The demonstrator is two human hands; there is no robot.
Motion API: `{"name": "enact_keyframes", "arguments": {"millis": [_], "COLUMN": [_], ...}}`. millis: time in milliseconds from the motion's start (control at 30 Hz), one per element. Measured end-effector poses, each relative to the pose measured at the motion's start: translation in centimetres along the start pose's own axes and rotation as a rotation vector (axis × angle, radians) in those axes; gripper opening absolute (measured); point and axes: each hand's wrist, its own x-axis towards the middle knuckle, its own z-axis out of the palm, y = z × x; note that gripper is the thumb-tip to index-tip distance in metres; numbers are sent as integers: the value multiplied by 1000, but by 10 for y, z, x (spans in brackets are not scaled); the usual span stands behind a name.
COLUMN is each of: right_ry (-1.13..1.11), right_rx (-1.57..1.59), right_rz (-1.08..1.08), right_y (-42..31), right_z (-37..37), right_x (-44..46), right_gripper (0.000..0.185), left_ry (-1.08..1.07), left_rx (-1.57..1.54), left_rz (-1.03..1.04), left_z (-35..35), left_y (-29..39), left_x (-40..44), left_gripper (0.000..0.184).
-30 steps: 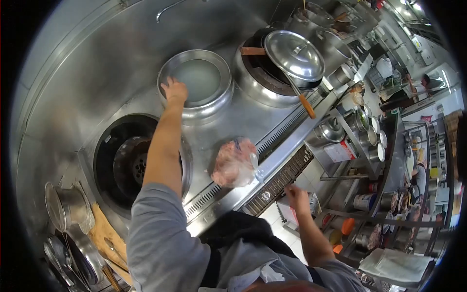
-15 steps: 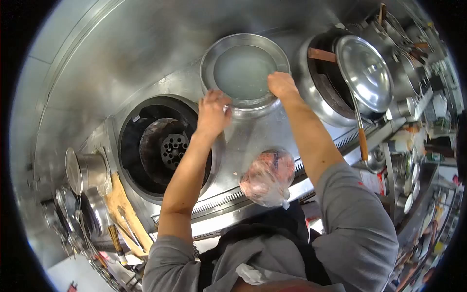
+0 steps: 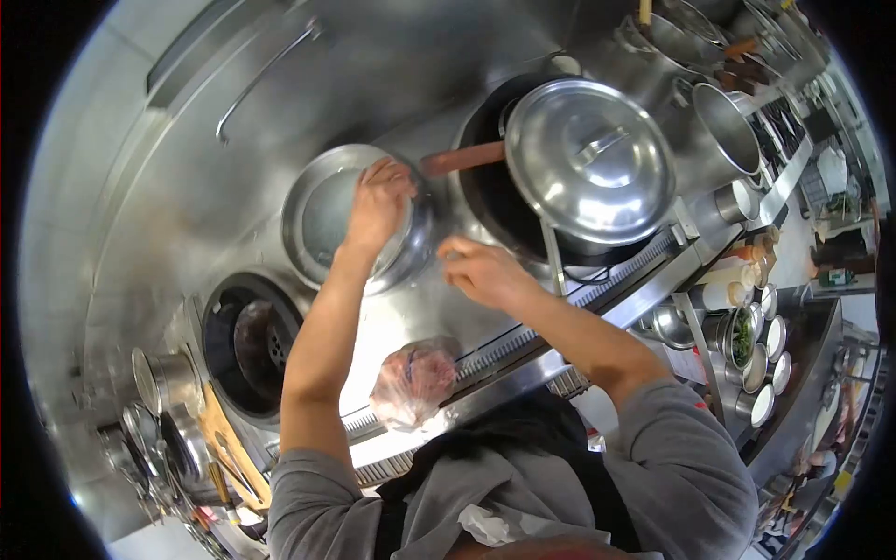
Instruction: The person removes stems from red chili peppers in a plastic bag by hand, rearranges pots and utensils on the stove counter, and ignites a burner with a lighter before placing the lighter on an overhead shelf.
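Note:
A round metal basin (image 3: pixel 327 219) with cloudy liquid sits on the steel counter. Over its right rim is my left hand (image 3: pixel 380 201), fingers curled and partly blurred; whether it grips anything is unclear. My right hand (image 3: pixel 476 269) hangs over the counter just right of the basin, its fingers bent together, and what they hold, if anything, does not show. A wok with a reddish-brown handle (image 3: pixel 467 159) stands beyond, under a big metal lid (image 3: pixel 597 159). Nearer my body lies a clear plastic bag of pinkish meat (image 3: pixel 413 383).
An empty burner (image 3: pixel 257 343) is at the left, beside a wooden board (image 3: pixel 224 434) with utensils. A faucet (image 3: pixel 266 84) projects from the back wall. Large pots (image 3: pixel 719 131) stand at the upper right, above a shelf of bowls (image 3: pixel 763 403).
The view has turned toward the lidded wok. My left hand has shifted from the basin's near-left edge to its right rim. My right hand has come off the rim.

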Motion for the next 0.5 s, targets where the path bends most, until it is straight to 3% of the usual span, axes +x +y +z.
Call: {"name": "enact_keyframes", "arguments": {"millis": [67,200,267,367,500], "right_ry": [69,144,207,326,552], "right_rx": [67,263,278,193,253], "right_rz": [15,298,449,743,921], "right_y": [-11,-21,-16,-7,35], "right_z": [-47,-110,-126,-131,-108], "right_x": [-37,-125,-169,-226,-297], "right_gripper": [17,30,34,30,24], "left_ry": [164,-76,-270,-382,-349], "left_rx": [-95,-220,26,-14,-44], "left_rz": [115,71,-44,-98,-38], "left_z": [7,73,118,165,180], "left_y": [62,158,189,200,190], "left_x": [78,175,202,220,221], "left_gripper": [16,44,49,49,49]}}
